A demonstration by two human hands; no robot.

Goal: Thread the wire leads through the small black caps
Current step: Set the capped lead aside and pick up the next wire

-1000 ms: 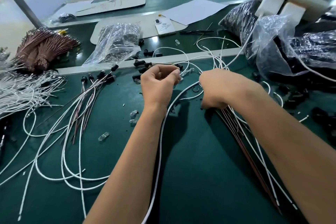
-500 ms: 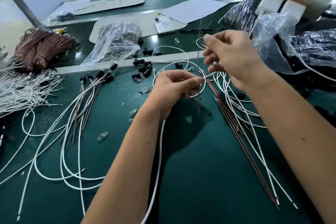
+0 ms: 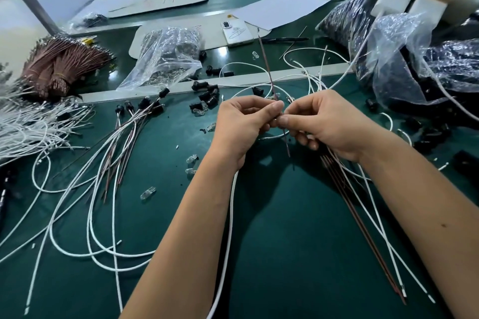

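Note:
My left hand (image 3: 243,124) and my right hand (image 3: 326,124) meet fingertip to fingertip above the green mat (image 3: 285,228). Between them they pinch a thin brown wire (image 3: 267,65) that rises upright and pokes out below the fingers. A white wire (image 3: 229,228) runs from my left hand down toward me. Whether a cap sits between the fingers is hidden. Loose small black caps (image 3: 207,97) lie just beyond the hands, along the mat's far edge. To the left lie several wires with black caps on their ends (image 3: 145,105).
Brown and white wires (image 3: 363,228) lie under my right forearm. Clear small bulbs (image 3: 147,192) dot the mat. A bag of parts (image 3: 168,59), a phone (image 3: 237,32), brown wire bundles (image 3: 59,65), white wire bundles (image 3: 28,127) and black plastic bags (image 3: 414,59) ring the work area.
My right hand came down from its raised position and closed in on my left hand. The brown wire now stands upright between both sets of fingertips.

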